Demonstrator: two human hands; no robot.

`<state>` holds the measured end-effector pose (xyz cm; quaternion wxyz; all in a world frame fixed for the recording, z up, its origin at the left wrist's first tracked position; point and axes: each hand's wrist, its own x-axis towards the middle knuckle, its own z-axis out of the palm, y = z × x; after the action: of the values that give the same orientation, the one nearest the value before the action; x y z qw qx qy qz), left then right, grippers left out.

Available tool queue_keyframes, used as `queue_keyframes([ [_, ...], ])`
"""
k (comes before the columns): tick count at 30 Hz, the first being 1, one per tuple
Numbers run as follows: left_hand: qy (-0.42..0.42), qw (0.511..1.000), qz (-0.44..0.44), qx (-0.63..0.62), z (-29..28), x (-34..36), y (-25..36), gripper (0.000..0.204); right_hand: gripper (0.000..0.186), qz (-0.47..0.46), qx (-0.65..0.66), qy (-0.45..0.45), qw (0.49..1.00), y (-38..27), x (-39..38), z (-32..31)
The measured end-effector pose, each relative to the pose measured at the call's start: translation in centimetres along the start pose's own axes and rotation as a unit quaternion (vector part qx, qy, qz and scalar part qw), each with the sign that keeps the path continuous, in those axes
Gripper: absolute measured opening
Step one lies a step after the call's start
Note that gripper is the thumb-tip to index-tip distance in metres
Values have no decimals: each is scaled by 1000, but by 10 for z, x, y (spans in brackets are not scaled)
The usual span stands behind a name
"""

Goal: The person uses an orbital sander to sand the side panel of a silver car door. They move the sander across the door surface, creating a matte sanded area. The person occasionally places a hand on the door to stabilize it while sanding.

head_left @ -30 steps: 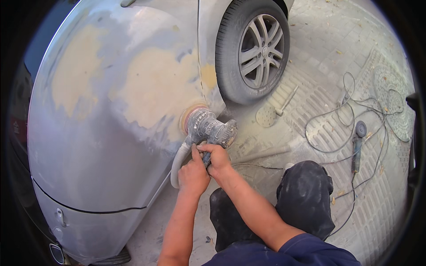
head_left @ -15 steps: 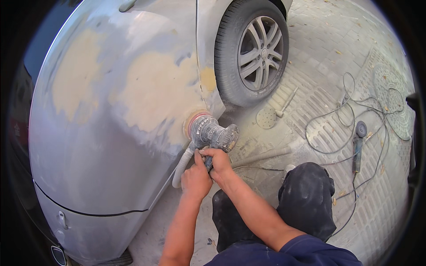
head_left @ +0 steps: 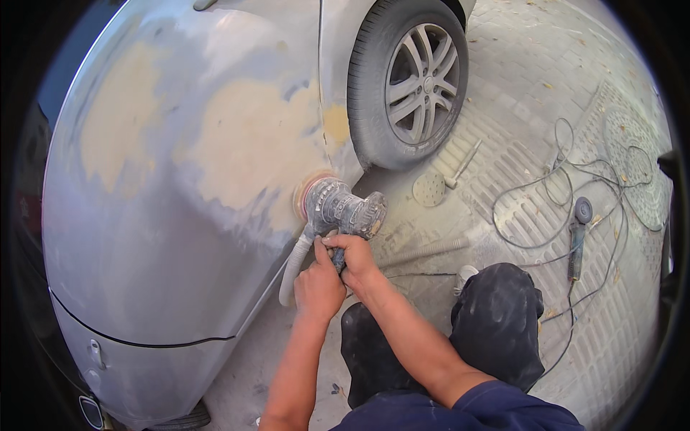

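Grey, dust-caked sander (head_left: 343, 205) sits with its pad (head_left: 307, 198) against the silver car panel (head_left: 158, 266), beside the larger beige patch (head_left: 248, 144) near the panel's floor-side edge. Left hand (head_left: 318, 282) and right hand (head_left: 353, 256) are together, clamped on the sander's handle; exact finger wrap is partly hidden. Change over the last second is tiny: view drifts slightly, grip looks the same, pad stays at about the same spot, more of the pale shoe (head_left: 465, 279) shows. Probably means sanding is staying local to that corner. Count: one sander, two hands, two big beige patches, one small yellow patch (head_left: 336, 123), one wheel (head_left: 429, 85) fully visible; on the floor, one corded power tool (head_left: 578, 241), one perforated disc (head_left: 429, 188).
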<state>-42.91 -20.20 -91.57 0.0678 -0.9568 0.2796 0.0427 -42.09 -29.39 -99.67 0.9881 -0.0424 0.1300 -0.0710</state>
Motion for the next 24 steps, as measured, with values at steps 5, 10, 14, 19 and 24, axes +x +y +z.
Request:
queue_keyframes([
  [5,22,999,-6,-25,2,7,-2,95,7,-12,-14,0,1000,-7,3,5],
  [10,-15,1000,4,-10,14,-1,-4,91,7,12,-23,77,997,1,-5,-2],
  [14,28,998,3,-51,21,2,-4,93,8,-7,-22,7,1000,-2,3,-8],
  [19,50,997,3,-54,25,1,-12,91,8,-21,-31,5,999,4,2,-4],
  [24,4,999,1,-41,40,-7,-16,90,8,-17,-41,61,997,12,-6,-7],
])
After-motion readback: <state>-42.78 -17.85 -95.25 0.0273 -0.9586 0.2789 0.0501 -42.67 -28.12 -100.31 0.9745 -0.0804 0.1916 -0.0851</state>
